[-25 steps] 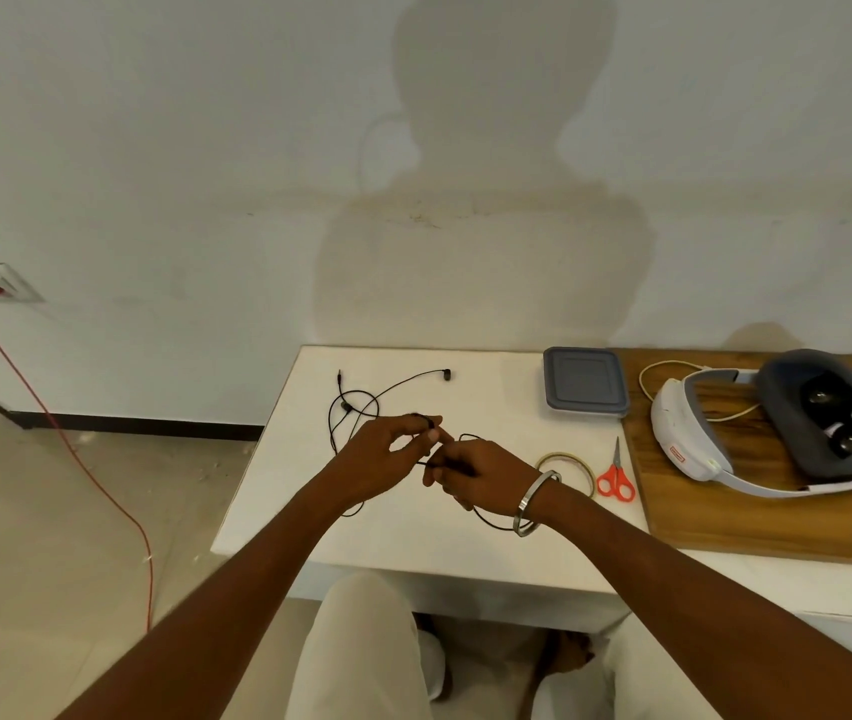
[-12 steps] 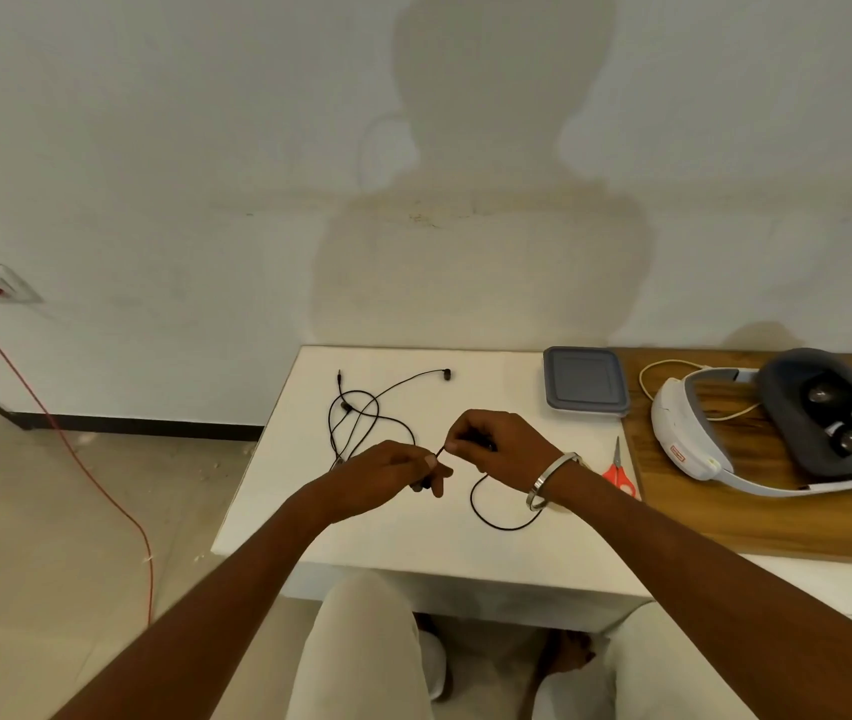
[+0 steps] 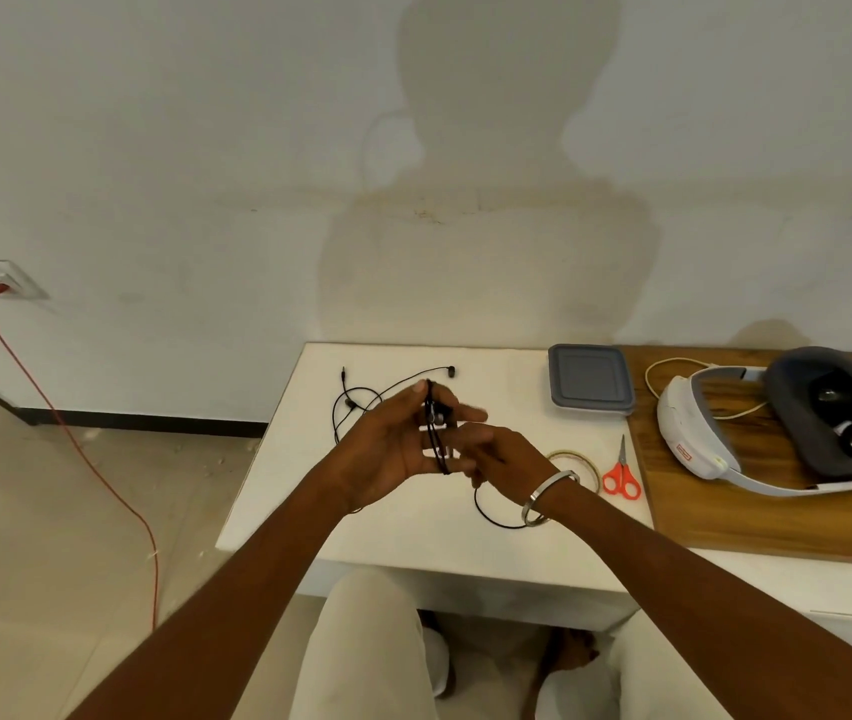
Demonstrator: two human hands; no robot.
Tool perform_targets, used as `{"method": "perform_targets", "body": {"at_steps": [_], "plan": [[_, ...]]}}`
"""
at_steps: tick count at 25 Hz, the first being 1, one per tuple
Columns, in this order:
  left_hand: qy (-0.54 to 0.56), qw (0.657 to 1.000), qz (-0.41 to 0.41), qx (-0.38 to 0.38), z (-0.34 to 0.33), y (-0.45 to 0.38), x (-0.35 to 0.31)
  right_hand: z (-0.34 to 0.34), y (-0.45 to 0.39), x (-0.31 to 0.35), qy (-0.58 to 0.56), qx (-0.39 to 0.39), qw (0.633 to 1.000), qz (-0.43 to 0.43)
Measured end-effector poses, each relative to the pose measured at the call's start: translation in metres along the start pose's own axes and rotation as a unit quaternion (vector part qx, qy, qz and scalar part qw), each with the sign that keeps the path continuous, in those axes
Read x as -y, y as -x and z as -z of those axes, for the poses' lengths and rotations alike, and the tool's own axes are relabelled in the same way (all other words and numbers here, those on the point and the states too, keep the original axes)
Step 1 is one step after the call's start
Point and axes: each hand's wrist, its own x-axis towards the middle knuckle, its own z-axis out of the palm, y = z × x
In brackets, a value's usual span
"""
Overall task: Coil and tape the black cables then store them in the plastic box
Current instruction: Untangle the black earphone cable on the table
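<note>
A thin black earphone cable is looped around the spread fingers of my left hand, which is raised over the white table. My right hand sits just right of it, pinching the cable where it leaves the loops. A slack loop of the cable hangs down to the table under my right wrist. The rest of the cable lies tangled at the table's far left. A grey-lidded plastic box stands at the far right. A tape roll lies beside my right wrist.
Orange-handled scissors lie right of the tape. A white and grey headset rests on a wooden board. A red cord runs from a wall socket down across the floor. My knees are under the table's front edge.
My left hand has lifted and spread its fingers, and the cable is now wound around them. My right hand has come down beside it, uncovering the tape roll.
</note>
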Motion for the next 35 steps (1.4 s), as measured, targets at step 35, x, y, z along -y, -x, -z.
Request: {"method": "perform_targets", "body": {"at_steps": [35], "plan": [[-0.114, 0.989, 0.09, 0.011, 0.014, 0.006, 0.023, 0.015, 0.001, 0.001, 0.005, -0.04, 0.999, -0.012]]}}
